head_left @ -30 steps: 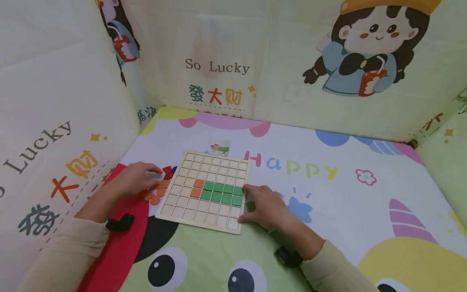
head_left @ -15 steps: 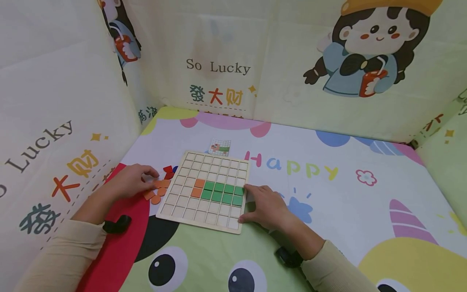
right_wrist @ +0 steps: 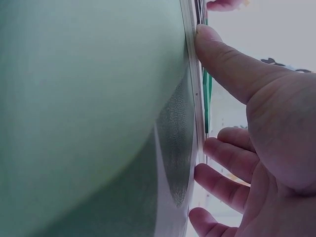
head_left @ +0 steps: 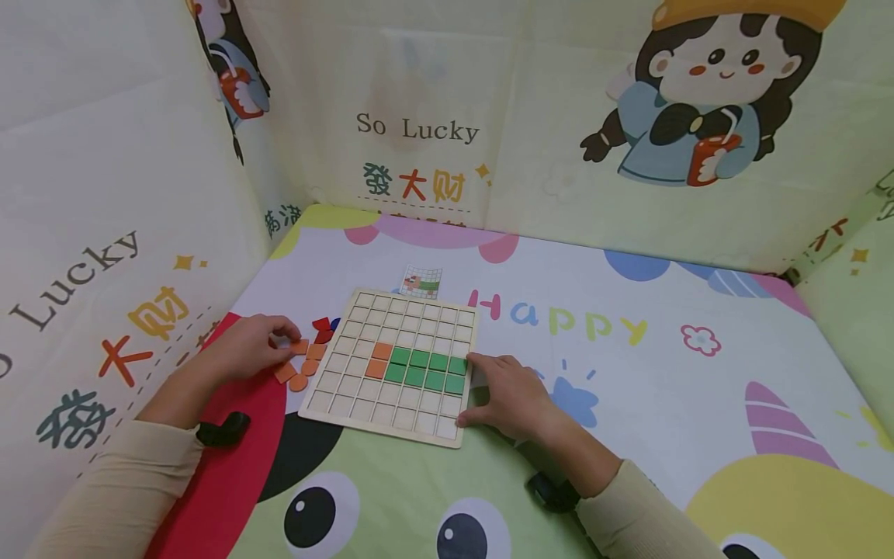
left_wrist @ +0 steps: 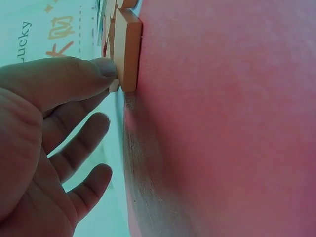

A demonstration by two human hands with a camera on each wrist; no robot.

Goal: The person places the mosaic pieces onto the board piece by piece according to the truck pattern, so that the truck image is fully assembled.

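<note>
The left hand (head_left: 258,347) pinches a thin, flat orange square tile (head_left: 299,347) between thumb and index finger, its other fingers standing loose and apart. The tile sits right at the fingertips, jutting out toward the pale wooden grid board (head_left: 365,390) but clear of its left edge. Close around it lie the loose orange tiles (head_left: 310,367) — square and round — with small red tiles (head_left: 322,336) and a round blue tile (head_left: 335,324) just beyond, near the board.

The right hand (head_left: 508,394) grips nothing: its thumb and fingers are spread along the board's right edge, touching it. On the board, two orange square tiles (head_left: 379,369) stand one above the other, directly left of two rows of green square tiles (head_left: 414,377) — these reach the right-hand column, beside the right hand's index finger.
</note>
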